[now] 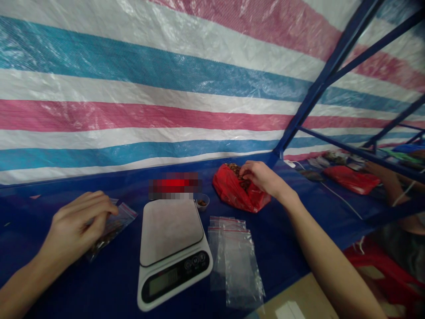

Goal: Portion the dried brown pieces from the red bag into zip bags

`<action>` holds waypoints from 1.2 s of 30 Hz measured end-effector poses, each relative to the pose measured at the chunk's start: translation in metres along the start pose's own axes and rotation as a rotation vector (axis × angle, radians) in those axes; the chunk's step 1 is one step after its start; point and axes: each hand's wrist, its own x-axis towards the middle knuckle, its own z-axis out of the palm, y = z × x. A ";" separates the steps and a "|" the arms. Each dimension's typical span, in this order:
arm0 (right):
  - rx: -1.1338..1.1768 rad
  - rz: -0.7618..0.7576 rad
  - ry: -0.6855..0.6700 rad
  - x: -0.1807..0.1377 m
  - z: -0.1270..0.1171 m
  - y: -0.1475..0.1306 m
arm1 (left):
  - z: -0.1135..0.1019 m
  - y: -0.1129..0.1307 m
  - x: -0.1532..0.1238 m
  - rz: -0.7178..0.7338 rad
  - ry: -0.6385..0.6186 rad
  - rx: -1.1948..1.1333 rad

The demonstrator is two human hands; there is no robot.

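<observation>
Beside the digital scale [171, 228], left hand [78, 223] pinches a zip-lock bag [116, 224]; right hand [262, 178], grip unclear, probes a handily gaping red plastic bag [252, 201].

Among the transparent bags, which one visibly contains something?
The transparent bag at the left hand: dark pieces show inside it, whereas the bags right of the scale lie flat, with none visible.

Blue table [113, 283]: filled bag [114, 228] under left hand [81, 219]; scale [172, 243] between hands; red bag [229, 189] under right hand [264, 177]; small cup [202, 203], clear bags [238, 263] left of right hand.
</observation>
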 end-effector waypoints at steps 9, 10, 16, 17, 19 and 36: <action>0.333 -0.199 0.285 -0.006 0.004 -0.078 | 0.001 0.003 0.003 -0.007 -0.008 -0.024; 0.378 -0.262 0.247 -0.007 0.012 -0.090 | 0.000 0.004 0.003 -0.006 -0.008 -0.016; 0.361 -0.393 0.051 -0.016 0.043 -0.121 | 0.000 0.005 0.003 -0.054 -0.031 0.009; 0.356 -0.394 0.043 -0.016 0.045 -0.121 | 0.001 0.005 0.003 -0.062 -0.032 0.013; 0.361 -0.397 0.042 -0.016 0.047 -0.120 | 0.002 0.006 0.003 -0.071 -0.036 0.016; 0.128 0.212 0.299 0.040 -0.006 0.036 | 0.004 0.001 -0.001 -0.078 -0.021 -0.014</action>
